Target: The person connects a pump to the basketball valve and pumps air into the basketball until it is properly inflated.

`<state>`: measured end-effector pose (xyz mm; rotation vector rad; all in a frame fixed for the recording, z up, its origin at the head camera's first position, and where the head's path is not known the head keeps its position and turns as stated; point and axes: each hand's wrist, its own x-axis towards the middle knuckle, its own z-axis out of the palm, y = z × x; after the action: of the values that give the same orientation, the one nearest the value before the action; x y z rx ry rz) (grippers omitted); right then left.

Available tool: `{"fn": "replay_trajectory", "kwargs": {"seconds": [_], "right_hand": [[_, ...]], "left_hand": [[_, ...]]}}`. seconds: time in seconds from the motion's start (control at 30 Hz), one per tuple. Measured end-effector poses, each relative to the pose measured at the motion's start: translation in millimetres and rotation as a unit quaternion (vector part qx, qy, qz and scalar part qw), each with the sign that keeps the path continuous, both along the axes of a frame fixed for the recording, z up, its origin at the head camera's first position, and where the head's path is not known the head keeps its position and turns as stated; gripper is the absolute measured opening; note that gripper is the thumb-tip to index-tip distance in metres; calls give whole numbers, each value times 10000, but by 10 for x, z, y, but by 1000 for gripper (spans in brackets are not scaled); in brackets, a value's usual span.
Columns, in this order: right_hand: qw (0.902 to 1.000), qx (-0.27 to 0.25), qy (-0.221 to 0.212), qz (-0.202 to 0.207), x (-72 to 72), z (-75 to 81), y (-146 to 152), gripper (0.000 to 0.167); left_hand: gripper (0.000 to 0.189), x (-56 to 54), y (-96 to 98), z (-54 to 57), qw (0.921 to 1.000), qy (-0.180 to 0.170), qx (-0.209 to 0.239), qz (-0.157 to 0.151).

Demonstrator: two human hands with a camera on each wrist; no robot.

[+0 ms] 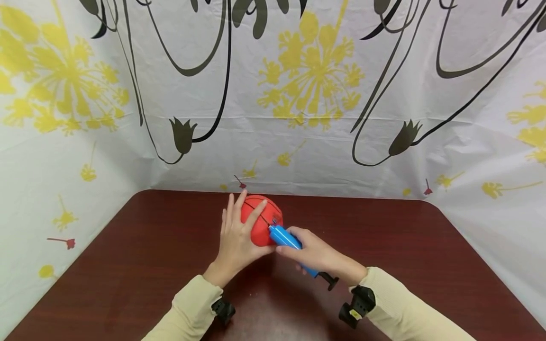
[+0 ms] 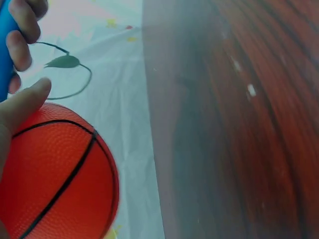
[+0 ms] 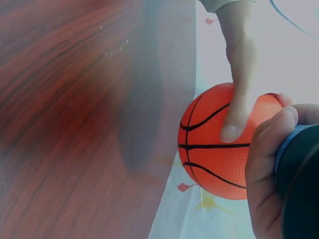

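Note:
A small red basketball (image 1: 259,235) with black lines is in my left hand (image 1: 236,239), fingers spread over its side and thumb at its lower edge. My right hand (image 1: 317,252) grips a blue hand pump (image 1: 285,237), which slants up to the left with its tip at the ball's right side. The pump's black handle (image 1: 329,280) sticks out below the right hand. In the right wrist view, the left thumb (image 3: 233,127) presses on the basketball (image 3: 207,172). Whether the pump's needle is inside the ball cannot be made out.
Both hands are over a dark reddish-brown table (image 1: 170,246) with rounded far corners. A white cloth (image 1: 298,161) printed with flowers hangs behind the table and along its sides. Black cameras are strapped to the left wrist (image 1: 223,310) and right wrist (image 1: 360,303).

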<state>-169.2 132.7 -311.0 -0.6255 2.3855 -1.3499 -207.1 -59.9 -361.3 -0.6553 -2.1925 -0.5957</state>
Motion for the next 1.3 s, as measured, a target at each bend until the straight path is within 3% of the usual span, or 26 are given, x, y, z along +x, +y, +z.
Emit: {"fn": "replay_trajectory", "kwargs": {"seconds": [0.2, 0.3, 0.5, 0.73, 0.8, 0.9, 1.03, 1.17, 1.3], "right_hand": [[10000, 49, -23, -26, 36, 26, 0, 42], [9999, 116, 1, -58, 47, 43, 3, 44], [9998, 57, 111, -163, 41, 76, 7, 44], [9995, -100, 72, -286, 53, 84, 22, 42], [9993, -117, 13, -343, 50, 91, 31, 43], [9994, 40, -28, -357, 48, 90, 46, 44], [9994, 214, 14, -264, 41, 79, 44, 44], [9978, -379, -410, -359, 36, 95, 22, 39], [9866, -1091, -1096, -516, 51, 114, 9, 36]], "left_hand": [[85, -106, -48, 37, 9961, 575, -652, -133], [82, -148, -42, 74, 9954, 654, -676, -183], [83, -176, 58, 76, 9991, 190, -61, -374], [85, -196, 174, 3, 9951, -308, 549, -759], [85, -213, 186, 24, 9970, -178, 377, -648], [83, -249, 160, 61, 9989, 276, -230, -310], [81, -334, 89, 108, 9915, 818, -1008, 24], [80, -437, 85, 198, 9902, 721, -1192, -15], [79, -493, 85, 274, 9904, 491, -1283, -135]]}}
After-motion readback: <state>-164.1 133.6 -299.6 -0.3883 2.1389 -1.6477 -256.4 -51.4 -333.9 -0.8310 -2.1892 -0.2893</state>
